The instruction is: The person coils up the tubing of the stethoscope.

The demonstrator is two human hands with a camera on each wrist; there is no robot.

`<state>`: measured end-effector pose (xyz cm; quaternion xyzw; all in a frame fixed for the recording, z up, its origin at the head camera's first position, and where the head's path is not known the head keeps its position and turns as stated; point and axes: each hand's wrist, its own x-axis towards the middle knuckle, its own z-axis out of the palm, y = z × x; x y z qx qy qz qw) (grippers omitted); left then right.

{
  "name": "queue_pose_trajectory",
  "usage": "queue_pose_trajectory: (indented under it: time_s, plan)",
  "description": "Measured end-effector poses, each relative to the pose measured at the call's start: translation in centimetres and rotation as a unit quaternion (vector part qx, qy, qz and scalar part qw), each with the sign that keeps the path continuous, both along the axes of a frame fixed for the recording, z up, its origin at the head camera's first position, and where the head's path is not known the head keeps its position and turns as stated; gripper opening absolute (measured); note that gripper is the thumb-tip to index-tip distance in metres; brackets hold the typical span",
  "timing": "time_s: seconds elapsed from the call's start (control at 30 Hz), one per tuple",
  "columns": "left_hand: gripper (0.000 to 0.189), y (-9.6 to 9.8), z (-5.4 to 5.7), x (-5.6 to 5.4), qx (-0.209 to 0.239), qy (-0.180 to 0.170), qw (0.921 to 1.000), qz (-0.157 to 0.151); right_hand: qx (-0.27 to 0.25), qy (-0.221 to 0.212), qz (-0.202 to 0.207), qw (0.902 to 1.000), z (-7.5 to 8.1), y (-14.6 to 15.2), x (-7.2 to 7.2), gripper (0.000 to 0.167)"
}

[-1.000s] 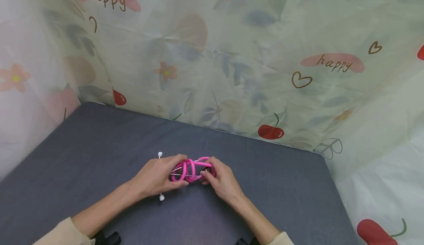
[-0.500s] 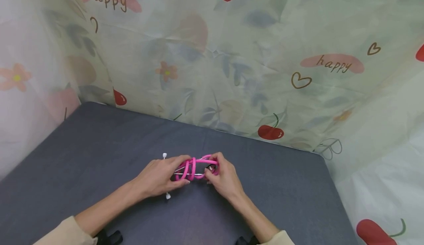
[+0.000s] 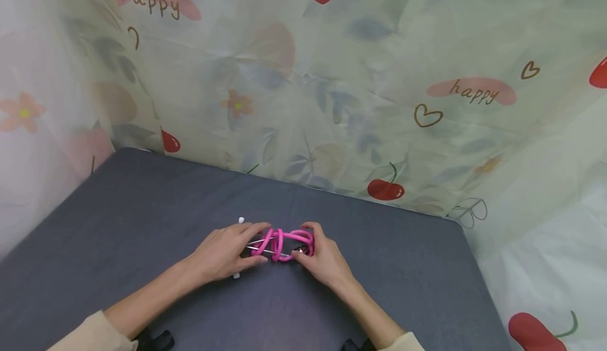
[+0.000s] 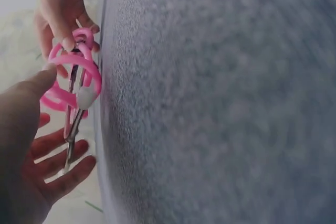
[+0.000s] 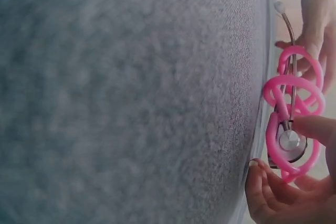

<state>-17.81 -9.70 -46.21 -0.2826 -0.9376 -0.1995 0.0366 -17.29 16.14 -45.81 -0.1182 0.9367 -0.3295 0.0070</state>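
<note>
A stethoscope with pink tubing lies on the dark grey table, its tubing wound in loops around the metal ear tubes. My left hand spans its ear-tube end. In the left wrist view the thumb touches the pink tubing, while the other fingers are spread and fairly straight. White ear tips stick out on both sides of that hand. My right hand holds the other end, thumb by the tubing and fingers curled beneath. The round chestpiece shows inside the right-hand loop.
The table is covered in dark grey cloth. Printed cloth sheets with cherries and "happy" lettering hang behind it and at both sides. Black wrist straps show near the sleeves.
The stethoscope has shifted slightly right and its ear tips have swung to a different tilt. My right fingers have spread a little wider around the loop, and more of it shows.
</note>
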Motion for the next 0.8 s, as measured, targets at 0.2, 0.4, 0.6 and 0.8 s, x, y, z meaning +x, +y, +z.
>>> queue_pose_trajectory:
  time_s: [0.2,0.4,0.6,0.8]
  plan:
    - [0.074,-0.6,0.1,0.0,0.02,0.04,0.9987,-0.023,-0.002,0.001,0.001,1.0,-0.2,0.4,-0.1,0.071]
    - [0.074,-1.2,0.4,0.1,0.045,0.056,0.9966,-0.041,-0.013,-0.003,0.009,0.9999,-0.3,0.9,0.0,0.074]
    - [0.079,-2.0,0.5,0.0,0.048,0.068,0.9956,-0.044,-0.018,0.004,0.014,0.9997,0.0,1.9,0.1,0.073]
    - [0.084,-3.4,0.1,-0.2,0.037,0.078,0.9957,-0.036,0.004,0.038,0.018,0.9991,0.1,3.2,0.3,0.077]
